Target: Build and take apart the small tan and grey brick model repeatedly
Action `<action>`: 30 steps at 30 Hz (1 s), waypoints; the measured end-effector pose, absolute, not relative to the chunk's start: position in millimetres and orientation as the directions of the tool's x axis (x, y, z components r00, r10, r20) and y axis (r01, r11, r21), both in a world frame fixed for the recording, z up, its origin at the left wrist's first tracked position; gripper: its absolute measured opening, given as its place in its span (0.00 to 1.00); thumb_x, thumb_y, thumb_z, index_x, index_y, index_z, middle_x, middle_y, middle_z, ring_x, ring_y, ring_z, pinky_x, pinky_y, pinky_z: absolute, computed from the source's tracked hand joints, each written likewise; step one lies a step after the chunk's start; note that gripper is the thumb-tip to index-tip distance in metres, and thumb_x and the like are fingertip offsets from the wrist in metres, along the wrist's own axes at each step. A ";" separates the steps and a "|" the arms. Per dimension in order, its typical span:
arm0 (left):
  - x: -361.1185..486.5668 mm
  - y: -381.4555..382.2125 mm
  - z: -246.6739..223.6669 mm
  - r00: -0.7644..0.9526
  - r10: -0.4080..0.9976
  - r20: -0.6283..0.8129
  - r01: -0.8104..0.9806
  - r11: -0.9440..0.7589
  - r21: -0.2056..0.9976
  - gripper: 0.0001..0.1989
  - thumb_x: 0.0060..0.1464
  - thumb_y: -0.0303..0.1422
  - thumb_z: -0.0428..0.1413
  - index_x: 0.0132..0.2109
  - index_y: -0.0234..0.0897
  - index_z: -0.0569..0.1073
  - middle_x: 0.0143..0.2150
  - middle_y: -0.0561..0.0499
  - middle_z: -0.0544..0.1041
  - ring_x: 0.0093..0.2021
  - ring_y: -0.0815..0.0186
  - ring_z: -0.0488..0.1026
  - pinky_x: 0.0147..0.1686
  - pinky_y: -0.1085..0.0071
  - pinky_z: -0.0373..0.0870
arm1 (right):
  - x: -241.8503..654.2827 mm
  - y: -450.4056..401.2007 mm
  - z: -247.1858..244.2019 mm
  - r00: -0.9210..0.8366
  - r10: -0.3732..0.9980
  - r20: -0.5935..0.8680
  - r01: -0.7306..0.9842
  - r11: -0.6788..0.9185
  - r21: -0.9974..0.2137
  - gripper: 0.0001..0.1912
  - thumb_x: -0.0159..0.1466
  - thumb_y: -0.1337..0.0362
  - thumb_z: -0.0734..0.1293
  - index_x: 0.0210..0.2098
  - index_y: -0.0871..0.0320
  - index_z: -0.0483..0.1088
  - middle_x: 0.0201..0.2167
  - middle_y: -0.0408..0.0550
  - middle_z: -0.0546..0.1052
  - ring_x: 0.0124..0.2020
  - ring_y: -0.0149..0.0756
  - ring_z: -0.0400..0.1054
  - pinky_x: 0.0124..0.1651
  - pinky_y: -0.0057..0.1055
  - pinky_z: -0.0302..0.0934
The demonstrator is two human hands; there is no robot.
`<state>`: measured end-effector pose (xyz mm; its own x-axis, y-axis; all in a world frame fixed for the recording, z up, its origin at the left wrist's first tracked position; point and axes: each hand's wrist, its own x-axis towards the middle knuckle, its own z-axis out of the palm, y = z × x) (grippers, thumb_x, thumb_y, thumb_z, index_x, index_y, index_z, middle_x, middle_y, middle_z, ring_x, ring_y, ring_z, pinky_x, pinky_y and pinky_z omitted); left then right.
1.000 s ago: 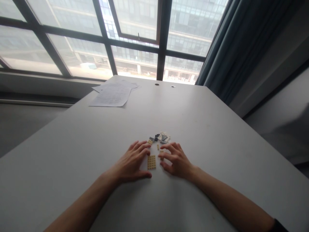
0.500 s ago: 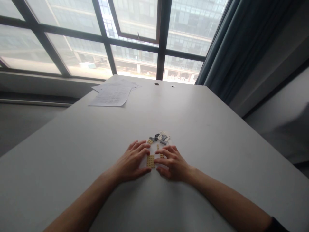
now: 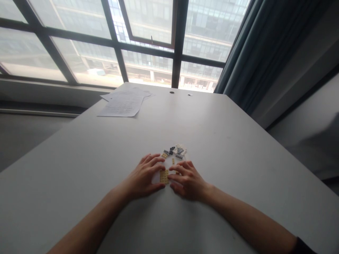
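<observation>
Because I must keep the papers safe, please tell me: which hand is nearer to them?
Left. The left hand is at the left side of the tan plate, on the near side of the papers. The right hand is farther right.

Plate, studded (image 3: 164,176); tan, rectangular; stud side up; flat on white table (image 3: 212,141), between both hands, right fingers (image 3: 171,177) at its edge

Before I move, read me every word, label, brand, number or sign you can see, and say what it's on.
No text can be read.
Papers: rows of marks that look like writing, too small and blurred to read.
Tan plate and brick pile: no lettering can be made out.
</observation>
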<state>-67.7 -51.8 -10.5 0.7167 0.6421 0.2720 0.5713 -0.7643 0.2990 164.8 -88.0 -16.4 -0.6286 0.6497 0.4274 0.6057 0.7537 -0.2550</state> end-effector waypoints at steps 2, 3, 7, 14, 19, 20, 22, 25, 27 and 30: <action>-67.9 -51.8 -11.0 0.716 0.645 0.267 0.573 -0.761 0.303 0.17 0.50 0.43 0.58 0.46 0.42 0.70 0.56 0.45 0.68 0.62 0.52 0.57 0.61 0.52 0.51 | 163.1 -87.9 -17.8 -0.623 0.641 0.449 0.607 0.758 -0.240 0.11 0.62 0.60 0.64 0.43 0.53 0.72 0.49 0.46 0.74 0.50 0.42 0.60 0.53 0.42 0.50; -67.9 -51.8 -11.1 0.715 0.646 0.266 0.573 -0.760 0.306 0.17 0.50 0.43 0.58 0.46 0.42 0.71 0.56 0.45 0.68 0.62 0.52 0.57 0.61 0.52 0.51 | 162.1 -87.8 -18.8 -0.619 0.637 0.460 0.608 0.759 -0.232 0.10 0.62 0.60 0.65 0.43 0.53 0.73 0.48 0.46 0.74 0.50 0.42 0.60 0.53 0.42 0.51; -68.0 -51.5 -11.0 0.711 0.645 0.281 0.566 -0.761 0.316 0.18 0.50 0.44 0.58 0.47 0.43 0.71 0.55 0.46 0.69 0.61 0.52 0.58 0.61 0.53 0.52 | 157.8 -87.3 -21.8 -0.596 0.636 0.489 0.620 0.752 -0.223 0.09 0.63 0.58 0.65 0.40 0.54 0.73 0.45 0.46 0.75 0.48 0.41 0.61 0.51 0.41 0.52; -68.0 -51.7 -9.9 0.713 0.638 0.291 0.556 -0.767 0.320 0.18 0.51 0.44 0.57 0.48 0.43 0.72 0.54 0.46 0.70 0.61 0.53 0.59 0.60 0.53 0.52 | 152.5 -88.1 -20.7 -0.572 0.651 0.499 0.643 0.733 -0.220 0.07 0.63 0.59 0.66 0.37 0.54 0.73 0.44 0.47 0.75 0.47 0.41 0.61 0.51 0.41 0.52; -66.6 -51.6 -9.7 0.713 0.634 0.299 0.554 -0.771 0.313 0.17 0.51 0.42 0.57 0.47 0.43 0.72 0.53 0.46 0.71 0.60 0.54 0.60 0.61 0.54 0.51 | 152.0 -87.9 -21.1 -0.573 0.645 0.505 0.641 0.737 -0.215 0.07 0.63 0.59 0.65 0.37 0.55 0.72 0.43 0.47 0.75 0.47 0.40 0.61 0.50 0.40 0.52; -66.3 -51.8 -9.2 0.714 0.634 0.297 0.556 -0.771 0.311 0.17 0.51 0.41 0.57 0.47 0.42 0.71 0.53 0.46 0.71 0.60 0.54 0.60 0.61 0.54 0.51 | 152.0 -87.9 -21.3 -0.573 0.645 0.506 0.641 0.737 -0.213 0.07 0.63 0.59 0.65 0.37 0.55 0.72 0.43 0.47 0.75 0.47 0.40 0.61 0.50 0.40 0.52; -65.7 -52.2 -8.3 0.714 0.635 0.295 0.558 -0.771 0.309 0.17 0.51 0.41 0.57 0.47 0.42 0.71 0.53 0.46 0.71 0.60 0.54 0.60 0.61 0.54 0.51 | 152.1 -88.0 -21.5 -0.573 0.645 0.506 0.643 0.736 -0.210 0.07 0.63 0.59 0.65 0.37 0.55 0.72 0.42 0.46 0.75 0.47 0.40 0.62 0.50 0.40 0.52; -65.4 -52.6 -7.4 0.713 0.634 0.298 0.557 -0.771 0.309 0.17 0.51 0.41 0.57 0.47 0.42 0.71 0.52 0.46 0.71 0.60 0.54 0.60 0.61 0.54 0.52 | 152.3 -88.0 -21.2 -0.574 0.643 0.507 0.643 0.737 -0.207 0.07 0.64 0.59 0.65 0.37 0.55 0.72 0.43 0.46 0.75 0.47 0.40 0.62 0.50 0.40 0.52; -65.5 -52.4 -7.7 0.710 0.635 0.304 0.556 -0.771 0.312 0.17 0.51 0.41 0.57 0.47 0.42 0.72 0.52 0.46 0.72 0.60 0.54 0.61 0.61 0.54 0.52 | 152.3 -87.9 -20.8 -0.576 0.639 0.509 0.640 0.740 -0.205 0.07 0.64 0.59 0.65 0.37 0.55 0.72 0.43 0.45 0.75 0.46 0.40 0.62 0.50 0.40 0.52; -65.8 -51.7 -9.1 0.709 0.630 0.317 0.548 -0.775 0.314 0.17 0.50 0.42 0.57 0.47 0.42 0.72 0.52 0.46 0.72 0.59 0.54 0.61 0.60 0.54 0.52 | 152.3 -87.9 -20.7 -0.576 0.639 0.510 0.640 0.740 -0.206 0.07 0.64 0.59 0.64 0.37 0.55 0.72 0.43 0.46 0.76 0.46 0.40 0.62 0.50 0.41 0.52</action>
<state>-65.8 -51.7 -9.1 0.7090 0.6301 0.3166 0.5483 -0.7749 0.3143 152.3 -87.9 -20.7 -0.5755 0.6395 0.5098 0.6400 0.7402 -0.2061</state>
